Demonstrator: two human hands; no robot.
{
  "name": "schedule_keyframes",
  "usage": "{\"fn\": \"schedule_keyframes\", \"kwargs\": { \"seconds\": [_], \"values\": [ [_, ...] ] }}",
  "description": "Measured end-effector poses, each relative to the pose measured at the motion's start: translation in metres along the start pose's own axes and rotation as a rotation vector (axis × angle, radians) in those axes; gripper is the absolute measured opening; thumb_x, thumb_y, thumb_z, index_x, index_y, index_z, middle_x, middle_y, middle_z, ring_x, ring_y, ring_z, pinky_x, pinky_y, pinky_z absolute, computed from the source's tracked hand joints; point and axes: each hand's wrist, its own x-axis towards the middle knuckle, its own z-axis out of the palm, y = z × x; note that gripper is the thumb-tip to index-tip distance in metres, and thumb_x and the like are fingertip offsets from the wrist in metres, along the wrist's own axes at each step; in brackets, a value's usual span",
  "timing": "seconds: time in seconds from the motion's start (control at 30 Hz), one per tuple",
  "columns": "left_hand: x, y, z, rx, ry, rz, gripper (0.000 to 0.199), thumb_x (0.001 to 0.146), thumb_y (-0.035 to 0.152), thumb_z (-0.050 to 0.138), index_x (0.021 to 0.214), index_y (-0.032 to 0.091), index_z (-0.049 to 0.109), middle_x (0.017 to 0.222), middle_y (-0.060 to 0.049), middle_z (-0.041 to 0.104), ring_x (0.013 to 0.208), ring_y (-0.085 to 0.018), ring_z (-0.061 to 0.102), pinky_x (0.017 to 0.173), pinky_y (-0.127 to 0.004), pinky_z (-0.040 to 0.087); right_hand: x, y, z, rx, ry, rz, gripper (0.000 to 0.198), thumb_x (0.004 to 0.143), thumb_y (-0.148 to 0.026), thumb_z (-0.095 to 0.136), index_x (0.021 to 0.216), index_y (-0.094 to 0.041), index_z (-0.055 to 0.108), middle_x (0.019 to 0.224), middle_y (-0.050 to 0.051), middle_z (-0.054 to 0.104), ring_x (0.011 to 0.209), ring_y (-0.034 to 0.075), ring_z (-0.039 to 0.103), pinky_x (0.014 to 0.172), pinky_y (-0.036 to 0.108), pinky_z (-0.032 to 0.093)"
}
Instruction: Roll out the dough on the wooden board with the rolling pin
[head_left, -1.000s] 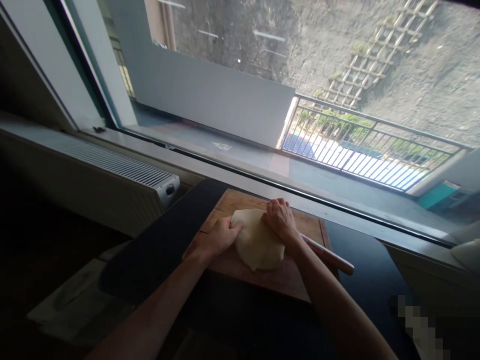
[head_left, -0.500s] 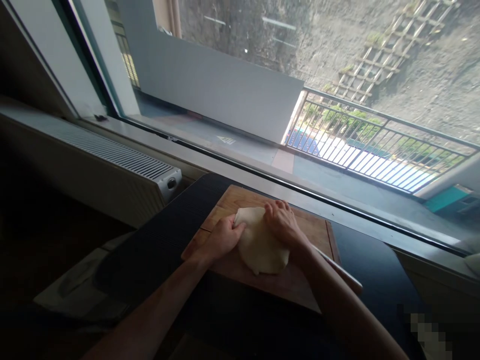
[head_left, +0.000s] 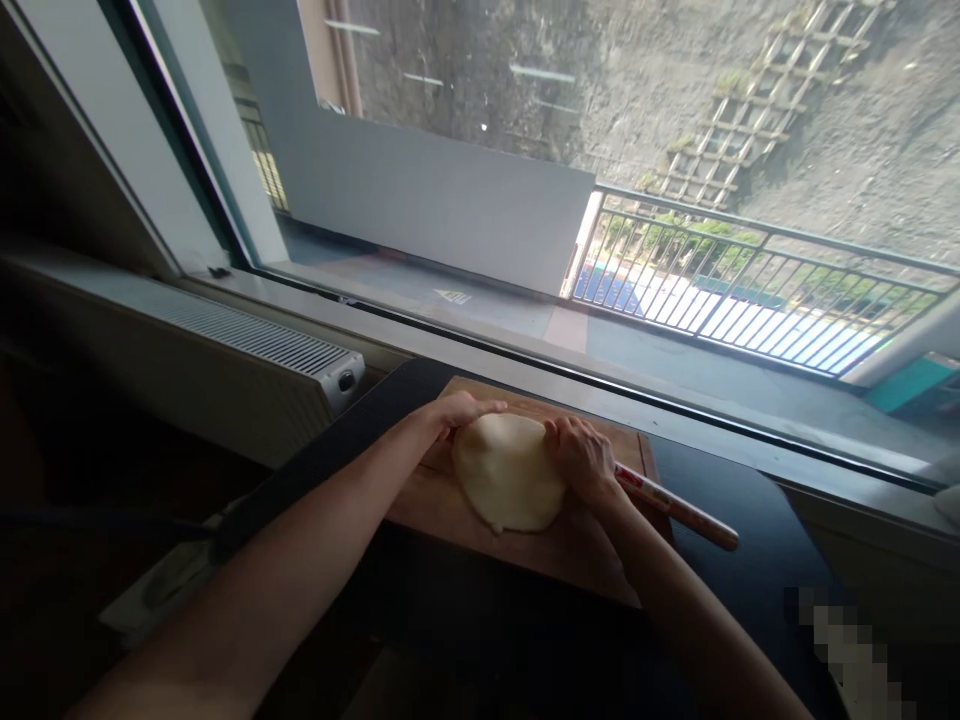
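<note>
A flat, roundish sheet of pale dough [head_left: 510,480] lies on a wooden cutting board [head_left: 427,510]. My left hand [head_left: 459,410] grips the upper left edge of the dough, its thumb pointing right along that edge. On the opposite side, my right hand [head_left: 583,455] has its fingers curled over the dough's upper right edge; the fingertips are partly hidden. A rolling pin [head_left: 679,508] slants out from beside my right hand, over the board's right edge. Its far end is hidden by the hand and dough.
The board rests on a dark table [head_left: 739,520] against a window sill [head_left: 480,350]. A white radiator [head_left: 300,375] stands to the left. Beyond the glass are a balcony railing [head_left: 765,280] and a rocky slope. A blurred patch covers the lower right.
My left hand has moved up along the dough's left edge to its upper left. My right hand has shifted slightly right and down, and more of the rolling pin shows.
</note>
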Motion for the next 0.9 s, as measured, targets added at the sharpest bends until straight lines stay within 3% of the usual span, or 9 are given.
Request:
{"fn": "schedule_keyframes", "kwargs": {
  "seconds": [0.1,0.17,0.27,0.33,0.4,0.57,0.63,0.8,0.9],
  "values": [
    [-0.005,0.035,0.013,0.115,-0.059,0.085,0.027,0.053,0.034,0.072,0.066,0.012,0.064,0.056,-0.002,0.059,0.054,-0.017,0.055,0.045,-0.023,0.035,-0.025,0.041,-0.003,-0.046,0.023,0.149,0.046,0.096,-0.045,0.021,0.09,-0.019,0.059,0.093,0.007,0.064,0.09,0.021,0.057,0.075,0.03,0.039],
    [-0.02,0.064,0.027,0.081,-0.091,0.205,0.028,0.058,0.034,0.07,0.076,0.013,0.066,0.065,-0.002,0.063,0.059,-0.015,0.056,0.048,-0.021,0.038,-0.033,0.063,-0.006,-0.056,0.03,0.227,0.046,0.096,-0.045,0.021,0.091,-0.018,0.059,0.094,0.008,0.064,0.092,0.022,0.057,0.076,0.03,0.039],
    [-0.049,0.099,0.045,-0.133,-0.144,0.407,0.036,0.066,0.04,0.066,0.09,0.015,0.064,0.078,-0.003,0.065,0.065,-0.014,0.058,0.053,-0.022,0.043,-0.038,0.078,-0.009,-0.042,0.033,0.257,0.047,0.096,-0.044,0.02,0.092,-0.019,0.059,0.095,0.008,0.064,0.094,0.021,0.057,0.076,0.03,0.039],
    [-0.063,0.104,0.051,-0.297,-0.101,0.473,0.037,0.068,0.042,0.065,0.092,0.014,0.063,0.078,-0.003,0.064,0.063,-0.012,0.056,0.054,-0.022,0.044,-0.038,0.077,-0.01,-0.032,0.031,0.259,0.047,0.096,-0.044,0.02,0.092,-0.019,0.06,0.095,0.007,0.065,0.094,0.02,0.057,0.076,0.029,0.039],
    [-0.067,0.086,0.052,-0.365,-0.005,0.456,0.036,0.07,0.044,0.062,0.092,0.015,0.062,0.077,-0.002,0.063,0.063,-0.011,0.055,0.053,-0.021,0.043,-0.038,0.077,-0.01,-0.022,0.025,0.26,0.048,0.095,-0.045,0.02,0.093,-0.02,0.06,0.096,0.007,0.065,0.094,0.02,0.057,0.076,0.029,0.039],
    [-0.051,-0.019,0.04,-0.167,0.198,0.218,0.032,0.07,0.044,0.059,0.083,0.015,0.063,0.075,-0.002,0.063,0.067,-0.014,0.055,0.054,-0.021,0.04,-0.029,0.079,-0.02,0.0,-0.034,0.273,0.052,0.095,-0.047,0.017,0.091,-0.019,0.061,0.089,0.008,0.066,0.084,0.02,0.06,0.071,0.029,0.038],
    [-0.045,-0.049,0.034,-0.12,0.187,0.157,0.03,0.068,0.043,0.06,0.078,0.015,0.063,0.074,-0.003,0.064,0.069,-0.015,0.056,0.056,-0.022,0.04,-0.027,0.063,-0.024,0.018,-0.065,0.245,0.056,0.096,-0.046,0.012,0.087,-0.02,0.061,0.084,0.006,0.066,0.078,0.017,0.06,0.069,0.028,0.037],
    [-0.031,-0.057,0.022,-0.025,0.124,0.143,0.042,0.067,0.057,0.056,0.071,0.016,0.065,0.066,-0.003,0.063,0.062,-0.016,0.054,0.05,-0.023,0.035,-0.03,-0.016,-0.019,0.112,-0.068,-0.091,0.042,0.096,-0.038,0.023,0.079,-0.022,0.058,0.085,0.003,0.063,0.081,0.015,0.055,0.074,0.027,0.036],
    [-0.023,-0.055,0.019,-0.001,0.056,0.153,0.043,0.064,0.058,0.058,0.069,0.016,0.065,0.065,-0.003,0.064,0.061,-0.017,0.055,0.049,-0.024,0.034,-0.005,-0.037,-0.013,0.085,0.026,-0.053,0.033,0.093,-0.034,0.03,0.084,-0.02,0.058,0.095,0.007,0.06,0.093,0.02,0.051,0.083,0.031,0.035]
  ]
}}
